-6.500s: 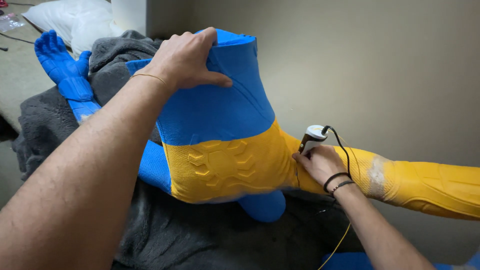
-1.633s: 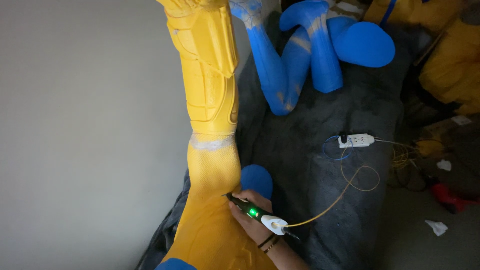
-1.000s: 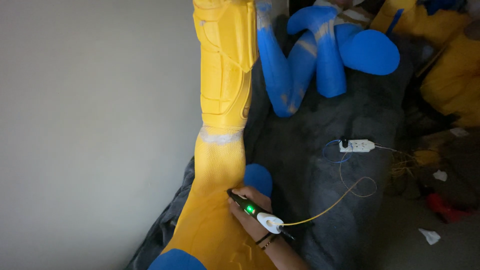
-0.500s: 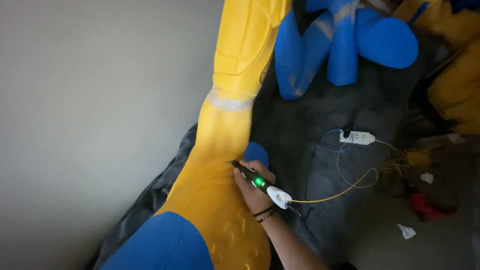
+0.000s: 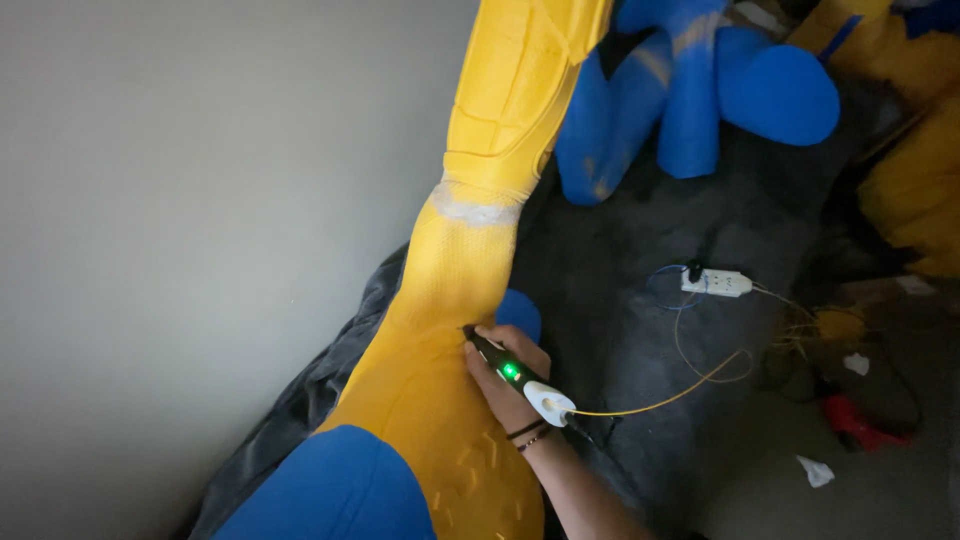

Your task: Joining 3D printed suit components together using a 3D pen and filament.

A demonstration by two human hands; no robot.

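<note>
Gripping a black pen-shaped tool [image 5: 508, 370] with a green light on its barrel and a white rear end: right hand [image 5: 505, 385], fingers closed round the barrel, dark bands at the wrist. Long axis of tool diagonal, tip pointing up-left and touching the yellow moulded limb piece [image 5: 455, 300], rear end down-right. Yellow cable [image 5: 680, 385] leaving the white end, curling across the dark grey blanket [image 5: 620, 260] toward a white power strip [image 5: 716, 282]. Limb piece long and narrow, running from lower left to top centre, whitish seam band [image 5: 475, 210] partway up, blue section [image 5: 335, 490] at its lower end. Left edge of limb close along the grey wall [image 5: 200, 200]. Blue moulded parts [image 5: 690, 90] lying at top right, more yellow pieces [image 5: 915, 170] at right edge. Open blanket between hand and power strip. Scraps and a red object [image 5: 855, 420] on the floor at lower right. Left hand out of view.
</note>
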